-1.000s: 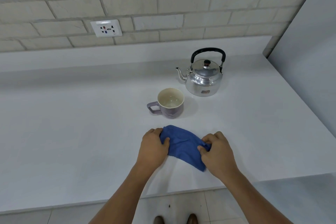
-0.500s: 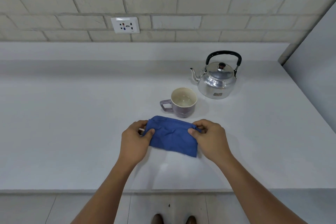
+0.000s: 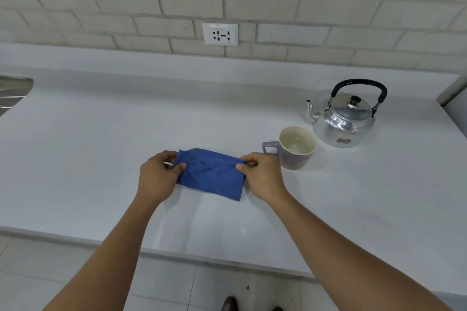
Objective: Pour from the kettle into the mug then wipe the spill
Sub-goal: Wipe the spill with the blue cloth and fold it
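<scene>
Blue cloth (image 3: 211, 174) now lies farther from mug (image 3: 297, 147).

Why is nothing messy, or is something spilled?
Nothing stands out. The kettle and mug stand upright on the counter, no puddle shows, and both hands hold the cloth.
</scene>
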{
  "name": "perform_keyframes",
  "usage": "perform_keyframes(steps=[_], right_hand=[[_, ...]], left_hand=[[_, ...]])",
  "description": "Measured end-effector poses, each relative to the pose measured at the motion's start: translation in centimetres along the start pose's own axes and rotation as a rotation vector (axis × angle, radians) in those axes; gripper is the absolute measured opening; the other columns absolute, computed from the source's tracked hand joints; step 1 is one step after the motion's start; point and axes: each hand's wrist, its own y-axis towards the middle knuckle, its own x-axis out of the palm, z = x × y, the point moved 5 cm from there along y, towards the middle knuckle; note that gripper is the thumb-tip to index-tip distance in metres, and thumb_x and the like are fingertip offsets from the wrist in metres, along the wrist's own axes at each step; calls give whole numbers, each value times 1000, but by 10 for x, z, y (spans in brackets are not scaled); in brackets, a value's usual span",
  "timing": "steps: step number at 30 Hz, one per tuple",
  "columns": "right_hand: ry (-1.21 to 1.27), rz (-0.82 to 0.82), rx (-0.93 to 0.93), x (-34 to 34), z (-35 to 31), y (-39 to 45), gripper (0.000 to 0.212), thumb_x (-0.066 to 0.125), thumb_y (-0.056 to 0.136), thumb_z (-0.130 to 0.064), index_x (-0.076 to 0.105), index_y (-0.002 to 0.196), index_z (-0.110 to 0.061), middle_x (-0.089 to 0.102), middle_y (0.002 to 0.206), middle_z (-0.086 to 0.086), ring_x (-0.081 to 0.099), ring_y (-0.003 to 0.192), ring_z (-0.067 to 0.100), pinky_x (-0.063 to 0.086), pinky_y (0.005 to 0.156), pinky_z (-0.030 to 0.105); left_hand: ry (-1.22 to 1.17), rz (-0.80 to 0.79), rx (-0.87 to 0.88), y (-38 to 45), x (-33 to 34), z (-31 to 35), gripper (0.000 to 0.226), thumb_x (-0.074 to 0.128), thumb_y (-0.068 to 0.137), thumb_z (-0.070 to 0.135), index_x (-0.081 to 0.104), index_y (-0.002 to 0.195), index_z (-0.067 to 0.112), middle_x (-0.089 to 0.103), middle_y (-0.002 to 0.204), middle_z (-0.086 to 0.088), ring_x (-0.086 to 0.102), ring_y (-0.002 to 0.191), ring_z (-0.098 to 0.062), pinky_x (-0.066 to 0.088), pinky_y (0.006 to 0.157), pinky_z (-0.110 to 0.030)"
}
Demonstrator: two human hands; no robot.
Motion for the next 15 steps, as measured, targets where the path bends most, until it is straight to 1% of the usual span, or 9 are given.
perform_keyframes(steps=[1,3,7,8,11,13,15], right_hand=[[3,-7,13,7,0,4,7,76,86,-15,77,92,-19,73,82,-10,69,78,6,53,72,20],[-7,-14,19,20,-2,12,8,75,87,-13,77,93,-17,74,84,-6,69,77,8,52,71,20],[-82,-26,1,39,-6,28,11,74,88,-12,78,98,-13,73,87,-2,67,78,10,48,70,14],[-112,-35,-9,42,-5,31,11,73,88,-11,78,98,-12,72,87,-2,66,78,11,48,70,14],[-262,-69,-65,48,-5,37,9,72,88,-8,76,96,-10,67,86,-2,62,77,12,45,68,15],[-329,-82,-108,50,-4,39,7,71,88,-8,75,94,-10,63,84,-2,59,76,13,42,64,14],[-350,-68,-144,49,-5,39,6,71,88,-8,73,94,-11,59,86,-2,56,76,12,39,63,11]], left_hand=[[11,0,-10,6,-5,-4,22,76,90,24,74,111,20,70,92,9,64,74,-2,43,62,-14],[31,2,-25,16,-11,-11,21,77,90,23,74,111,19,71,91,6,64,72,-2,42,61,-14],[78,-12,-33,29,-14,-23,20,76,91,20,74,111,17,70,86,5,63,70,-3,41,59,-13],[96,-20,-23,30,-13,-26,20,76,91,20,74,110,17,70,85,5,63,69,-4,41,59,-13],[165,-45,4,30,-9,-31,20,77,89,17,74,109,13,70,85,2,64,71,-15,43,63,-17],[190,-45,28,30,-7,-34,20,77,88,16,74,108,12,69,84,0,62,72,-17,41,62,-15],[210,-35,37,30,-6,-33,20,77,87,17,74,106,10,69,83,-1,61,71,-17,39,60,-14]])
